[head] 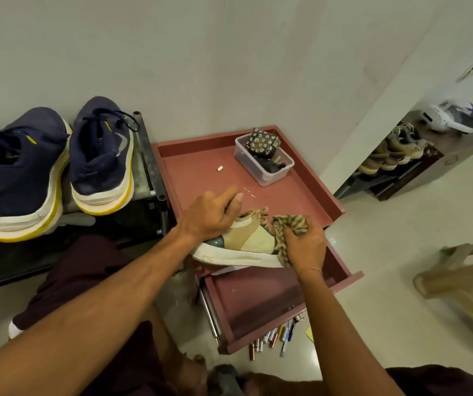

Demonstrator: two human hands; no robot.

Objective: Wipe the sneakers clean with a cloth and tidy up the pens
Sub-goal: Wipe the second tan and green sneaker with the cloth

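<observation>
A beige and cream sneaker (251,242) with a white sole lies on its side at the front edge of the red cabinet top (201,167). My left hand (215,214) holds it at the collar, with the index finger stretched out. My right hand (305,242) grips a bunched striped cloth (288,224) and presses it against the sneaker's toe end. Several pens and markers (275,337) lie on the floor below the open red drawer (258,298).
Two navy sneakers (58,164) with white and yellow soles stand on a dark rack at left. A clear plastic box (264,160) and a small white piece (220,168) sit on the cabinet top. A shoe rack (395,158) stands at right, wooden furniture (458,281) nearer.
</observation>
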